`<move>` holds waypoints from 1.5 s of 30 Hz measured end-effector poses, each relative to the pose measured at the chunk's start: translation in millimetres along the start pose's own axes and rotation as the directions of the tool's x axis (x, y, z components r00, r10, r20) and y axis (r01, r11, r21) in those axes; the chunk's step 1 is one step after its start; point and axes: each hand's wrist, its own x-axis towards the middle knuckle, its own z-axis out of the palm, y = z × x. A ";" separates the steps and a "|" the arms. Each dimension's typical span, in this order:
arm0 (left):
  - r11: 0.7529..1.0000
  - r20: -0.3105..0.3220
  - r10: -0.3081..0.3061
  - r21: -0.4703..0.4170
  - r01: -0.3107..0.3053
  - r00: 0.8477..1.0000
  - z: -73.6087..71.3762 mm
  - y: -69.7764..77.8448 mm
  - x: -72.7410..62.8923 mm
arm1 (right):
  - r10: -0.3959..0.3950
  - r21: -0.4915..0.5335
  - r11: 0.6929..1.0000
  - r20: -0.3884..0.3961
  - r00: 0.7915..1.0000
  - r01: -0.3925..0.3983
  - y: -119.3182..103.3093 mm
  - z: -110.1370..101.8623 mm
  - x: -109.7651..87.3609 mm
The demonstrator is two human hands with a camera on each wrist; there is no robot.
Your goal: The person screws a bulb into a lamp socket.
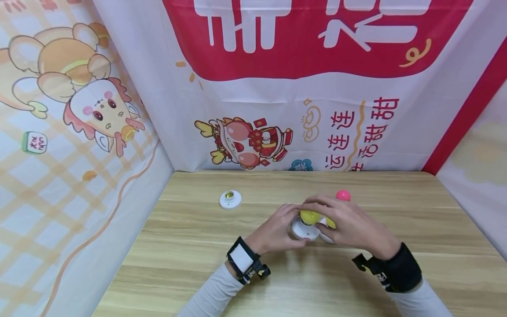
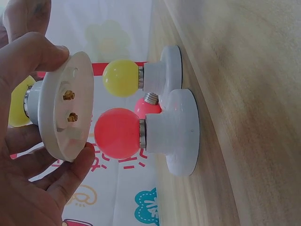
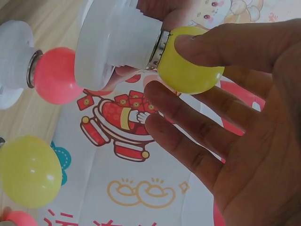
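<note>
My left hand (image 1: 277, 231) grips one socket (image 2: 79, 94), right hand (image 1: 352, 224) its bulb (image 3: 186, 77); two sets (image 2: 160, 134) look done; bare socket (image 1: 229, 201) toward table's (image 1: 174, 246) far-left corner isn't.

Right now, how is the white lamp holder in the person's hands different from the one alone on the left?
The held holder has a yellow bulb in it; the lone holder has none, so its golden inside shows. The held holder is lifted by the left hand; the lone holder sits on the table. Both are white with round bases.
</note>
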 end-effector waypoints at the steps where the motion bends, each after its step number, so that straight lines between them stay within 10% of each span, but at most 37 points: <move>1: 1.000 -0.001 0.005 0.005 -0.005 1.000 0.2 0.0 -0.1 | 0.001 0.000 1.000 0.001 1.000 -0.001 -0.2 0.2 0.0; 25: 1.000 0.002 -0.024 -0.001 0.024 1.000 0.0 2.0 -0.7 | 0.118 -0.006 0.993 0.016 0.993 -0.118 0.2 2.3 -0.6; 33: 1.000 -0.013 -0.010 0.011 0.010 1.000 -0.9 2.3 -2.1 | -0.007 -0.011 1.000 -0.005 1.000 0.006 0.8 -0.4 -2.0; 45: 1.000 -0.013 0.000 -0.010 0.000 1.000 -0.3 2.3 -1.6 | 0.005 -0.054 0.999 -0.018 1.000 -0.006 -0.7 -1.4 -1.4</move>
